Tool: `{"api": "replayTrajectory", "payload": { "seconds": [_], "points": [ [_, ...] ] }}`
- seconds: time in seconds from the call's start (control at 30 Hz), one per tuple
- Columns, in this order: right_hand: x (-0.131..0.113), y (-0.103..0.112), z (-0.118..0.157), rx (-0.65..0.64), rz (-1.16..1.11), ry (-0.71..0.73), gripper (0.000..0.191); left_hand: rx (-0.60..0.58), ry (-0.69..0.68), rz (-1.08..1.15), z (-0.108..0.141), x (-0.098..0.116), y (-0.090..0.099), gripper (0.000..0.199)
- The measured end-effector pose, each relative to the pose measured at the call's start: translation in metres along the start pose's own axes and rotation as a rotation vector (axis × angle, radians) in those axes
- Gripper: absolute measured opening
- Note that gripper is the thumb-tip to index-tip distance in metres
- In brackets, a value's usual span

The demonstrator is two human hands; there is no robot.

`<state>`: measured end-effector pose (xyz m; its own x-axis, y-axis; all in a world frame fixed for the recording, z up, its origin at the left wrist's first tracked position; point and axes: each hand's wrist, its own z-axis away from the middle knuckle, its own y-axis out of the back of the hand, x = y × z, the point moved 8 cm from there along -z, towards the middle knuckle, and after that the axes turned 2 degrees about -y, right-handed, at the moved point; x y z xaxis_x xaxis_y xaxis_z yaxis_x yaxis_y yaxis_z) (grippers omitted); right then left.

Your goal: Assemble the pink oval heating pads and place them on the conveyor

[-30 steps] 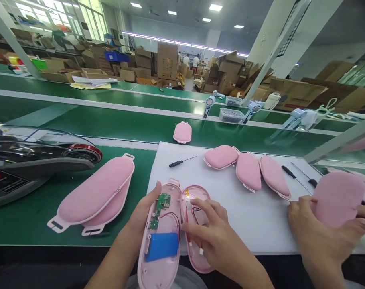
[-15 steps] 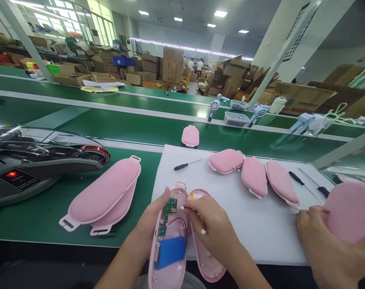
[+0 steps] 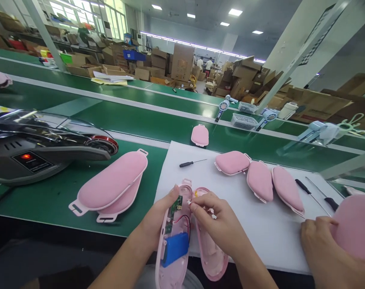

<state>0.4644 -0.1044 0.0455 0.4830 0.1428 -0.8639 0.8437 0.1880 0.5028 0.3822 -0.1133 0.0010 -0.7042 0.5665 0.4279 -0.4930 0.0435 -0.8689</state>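
Hands meet low in the middle of the frame, over an opened pink case. Left hand (image 3: pixel 158 216) wraps the edge of the nearer shell (image 3: pixel 173 241), thumb up by the green circuit board (image 3: pixel 174 210); a blue battery (image 3: pixel 175 248) sits lower in that shell, with red and black wires curling beside it. Right hand (image 3: pixel 223 220) pinches a small white connector (image 3: pixel 191 204) at the wire's end, fingertips closed on it just beside the board, and covers much of the second shell (image 3: pixel 211 257).

Both shells lie on a white sheet (image 3: pixel 260 228) over the green table. Two stacked pink covers (image 3: pixel 113 184) rest at centre left, three more (image 3: pixel 260 178) at centre right, a screwdriver (image 3: pixel 191 163) between them. Another person's hand (image 3: pixel 323 245) at lower right grips a pink piece (image 3: pixel 355 224). A grey machine (image 3: pixel 35 148) fills the left edge.
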Motion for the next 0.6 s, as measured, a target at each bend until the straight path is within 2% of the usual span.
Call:
{"api": "replayTrajectory", "payload": {
  "seconds": [0.13, 0.3, 0.43, 0.6],
  "points": [
    [-0.004, -0.005, -0.001, -0.045, 0.037, 0.042, 0.026, 0.021, -0.017, -0.002, 0.000, -0.001, 0.000, 0.033],
    [0.009, -0.002, -0.004, -0.114, -0.191, -0.099, 0.022, 0.022, -0.016, -0.008, 0.000, 0.000, 0.000, 0.037],
    [0.018, -0.003, -0.009, -0.222, -0.338, -0.146, 0.019, 0.027, 0.016, -0.033, 0.000, -0.002, 0.002, 0.040],
    [0.023, -0.005, -0.013, -0.266, -0.360, -0.208, 0.019, -0.005, 0.004, -0.014, -0.001, -0.001, 0.000, 0.034]
  ]
}}
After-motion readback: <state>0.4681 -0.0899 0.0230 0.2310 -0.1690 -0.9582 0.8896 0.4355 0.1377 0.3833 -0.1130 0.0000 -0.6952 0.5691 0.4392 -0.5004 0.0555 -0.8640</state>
